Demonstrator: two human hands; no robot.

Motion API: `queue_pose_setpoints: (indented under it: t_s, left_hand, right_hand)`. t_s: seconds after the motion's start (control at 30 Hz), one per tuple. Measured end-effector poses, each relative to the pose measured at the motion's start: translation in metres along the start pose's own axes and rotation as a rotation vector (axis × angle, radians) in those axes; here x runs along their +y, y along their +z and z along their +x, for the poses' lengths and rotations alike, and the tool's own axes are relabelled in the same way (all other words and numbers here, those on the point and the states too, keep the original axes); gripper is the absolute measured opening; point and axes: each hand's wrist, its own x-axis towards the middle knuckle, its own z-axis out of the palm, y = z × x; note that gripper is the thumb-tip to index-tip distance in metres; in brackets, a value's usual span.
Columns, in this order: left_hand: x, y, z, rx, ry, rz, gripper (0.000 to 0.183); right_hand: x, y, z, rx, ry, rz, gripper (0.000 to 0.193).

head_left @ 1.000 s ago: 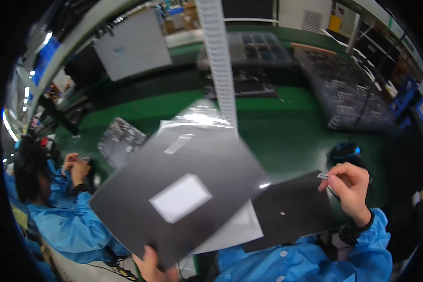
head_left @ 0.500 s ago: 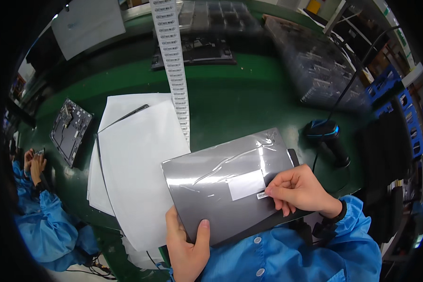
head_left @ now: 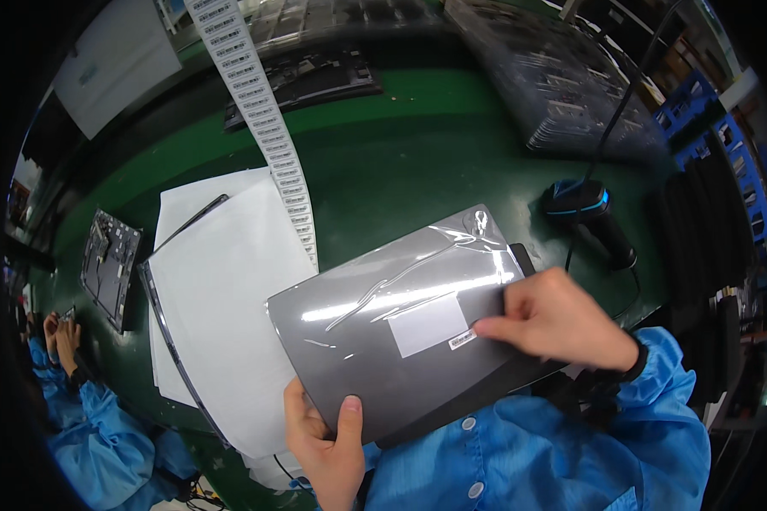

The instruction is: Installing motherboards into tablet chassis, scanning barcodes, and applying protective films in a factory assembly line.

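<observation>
Fingertips of our right hand [head_left: 562,319] now press a small white barcode sticker [head_left: 463,339] flat onto the grey, film-wrapped rectangular laptop cover [head_left: 396,328], just right of the larger plain white label [head_left: 428,324] at the cover's middle. A second ago that hand was held off to the right, well apart from the cover, pinching the sticker in the air; now it has come down and the sticker looks seated, so we judge the labelling step all but finished. Our left hand [head_left: 328,439] grips the cover's near edge, thumb on top and fingers hidden beneath; a moment ago it was tipping the cover up, and now the cover lies nearly flat and low over the green table [head_left: 418,162]. Left of the cover lies a stack of white foam sheets [head_left: 222,298]; a long strip of white barcode labels [head_left: 273,145] hangs behind the cover's far-left corner. Right of the cover rests a black and blue handheld scanner [head_left: 592,213]. Far left of the cover, a co-worker's hands [head_left: 64,328] are busy.
</observation>
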Motion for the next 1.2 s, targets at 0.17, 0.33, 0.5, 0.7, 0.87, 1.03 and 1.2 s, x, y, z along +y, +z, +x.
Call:
queue_pose_setpoints:
  t_s: [0.17, 0.33, 0.5, 0.7, 0.87, 1.03, 1.2]
  left_hand:
    - [0.004, -0.002, 0.001, 0.010, 0.056, -0.003, 0.042]
    - [0.005, -0.004, 0.025, -0.028, 0.075, 0.017, 0.042]
    - [0.013, -0.019, 0.031, -0.074, 0.221, 0.140, 0.039]
    - [0.001, -0.036, -0.001, 0.012, 0.047, 0.414, 0.076]
    - [0.015, -0.009, -0.001, -0.063, 0.128, 0.189, 0.079]
    - [0.020, -0.006, 0.010, -0.106, 0.157, -0.098, 0.080]
    - [-0.055, -0.024, -0.001, -0.142, 0.234, -0.346, 0.077]
  right_hand:
    - [0.067, -0.069, -0.018, 0.773, -0.047, -0.221, 0.039]
    - [0.120, -0.120, 0.011, 0.604, -0.128, 0.020, 0.040]
    - [0.116, -0.119, 0.009, 0.240, 0.097, 0.172, 0.026]
    - [0.101, -0.114, -0.007, 0.440, -0.178, 0.577, 0.020]
    - [0.054, -0.098, -0.072, -0.125, -0.419, 0.236, 0.033]
    - [0.014, -0.086, -0.042, -0.377, -0.401, -0.055, 0.030]
    - [0.037, -0.067, 0.004, -0.358, -0.662, 0.057, 0.031]
